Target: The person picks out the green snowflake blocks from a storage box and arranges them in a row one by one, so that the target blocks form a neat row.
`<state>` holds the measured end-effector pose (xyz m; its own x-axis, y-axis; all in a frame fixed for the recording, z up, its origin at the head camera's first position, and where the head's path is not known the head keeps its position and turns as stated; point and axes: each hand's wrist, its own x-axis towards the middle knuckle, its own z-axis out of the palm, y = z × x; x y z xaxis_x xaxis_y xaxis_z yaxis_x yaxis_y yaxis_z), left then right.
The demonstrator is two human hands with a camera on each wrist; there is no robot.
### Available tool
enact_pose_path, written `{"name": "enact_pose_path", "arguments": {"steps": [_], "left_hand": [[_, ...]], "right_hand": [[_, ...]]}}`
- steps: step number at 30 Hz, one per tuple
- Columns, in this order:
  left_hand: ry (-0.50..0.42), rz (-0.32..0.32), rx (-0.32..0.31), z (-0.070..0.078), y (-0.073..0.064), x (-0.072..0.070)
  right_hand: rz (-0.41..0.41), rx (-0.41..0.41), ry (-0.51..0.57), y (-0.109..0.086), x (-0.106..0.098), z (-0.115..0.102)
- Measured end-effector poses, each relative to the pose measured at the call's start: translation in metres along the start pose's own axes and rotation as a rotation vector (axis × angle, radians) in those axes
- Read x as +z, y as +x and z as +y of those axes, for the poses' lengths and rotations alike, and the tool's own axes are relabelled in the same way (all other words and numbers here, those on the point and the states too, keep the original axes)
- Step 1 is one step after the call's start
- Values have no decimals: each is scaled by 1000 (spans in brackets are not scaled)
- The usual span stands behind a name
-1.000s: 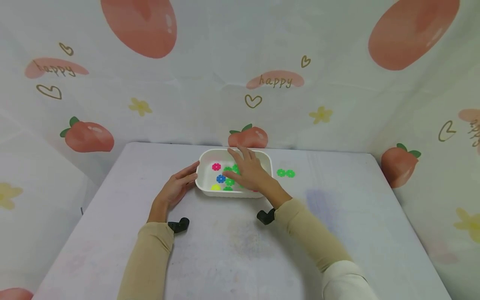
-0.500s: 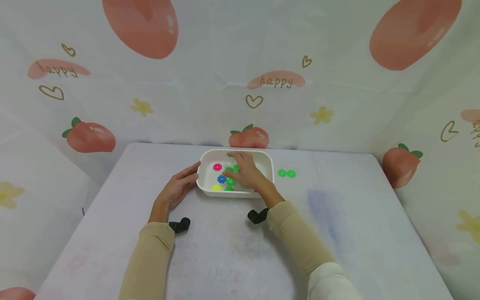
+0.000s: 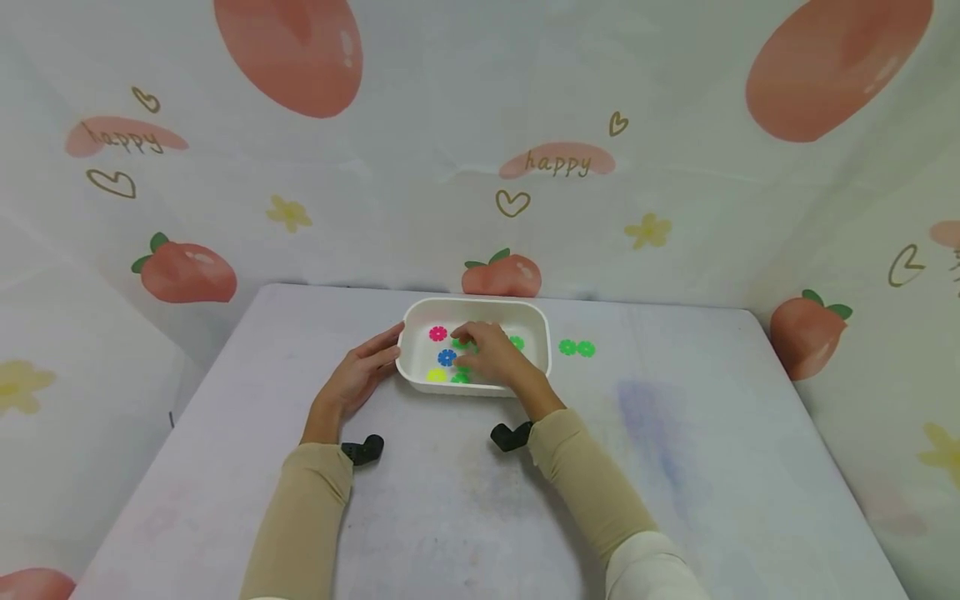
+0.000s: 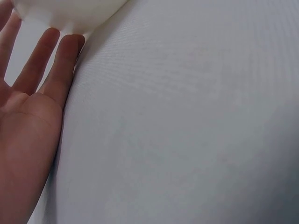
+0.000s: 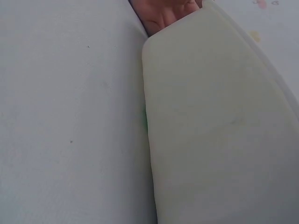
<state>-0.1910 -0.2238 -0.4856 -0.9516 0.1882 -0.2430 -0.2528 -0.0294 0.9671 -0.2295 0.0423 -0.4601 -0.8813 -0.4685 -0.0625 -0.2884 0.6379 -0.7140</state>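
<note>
White tray (image 3: 480, 389) sits right of the left hand (image 3: 360, 369), whose extended fingers rest against its side, apparently steadying it. Inside, the right hand (image 3: 491, 354) curves over pieces (image 3: 447, 357), thumb and fingertip apart, seemingly selecting; picking calls for a pinch, then clearing the rim. Beyond its right wall lies a green pair (image 3: 585, 349), with table (image 3: 675, 358) room beside.

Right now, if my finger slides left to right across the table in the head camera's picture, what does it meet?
The left hand, pink piece in the white tray, right hand, green piece outside the tray, second green piece.
</note>
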Motion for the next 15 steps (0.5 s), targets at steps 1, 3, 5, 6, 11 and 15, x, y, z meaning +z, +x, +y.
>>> {"name": "enact_pose_path", "arguments": {"steps": [1, 3, 5, 6, 11, 15], "left_hand": [[1, -1, -1, -1, 0, 0], [-1, 1, -6, -2, 1, 0], [-4, -1, -5, -2, 1, 0], [-3, -2, -3, -2, 1, 0], [-4, -9, 3, -1, 2, 1], [6, -6, -1, 0, 2, 0]], "right_hand": [[-2, 7, -5, 0, 0, 0], [-4, 18, -8, -1, 1, 1], [-2, 18, -14, -1, 1, 2], [0, 15, -18, -1, 1, 2], [-1, 18, -57, 0, 1, 3], [-8, 26, -83, 2, 1, 2]]}}
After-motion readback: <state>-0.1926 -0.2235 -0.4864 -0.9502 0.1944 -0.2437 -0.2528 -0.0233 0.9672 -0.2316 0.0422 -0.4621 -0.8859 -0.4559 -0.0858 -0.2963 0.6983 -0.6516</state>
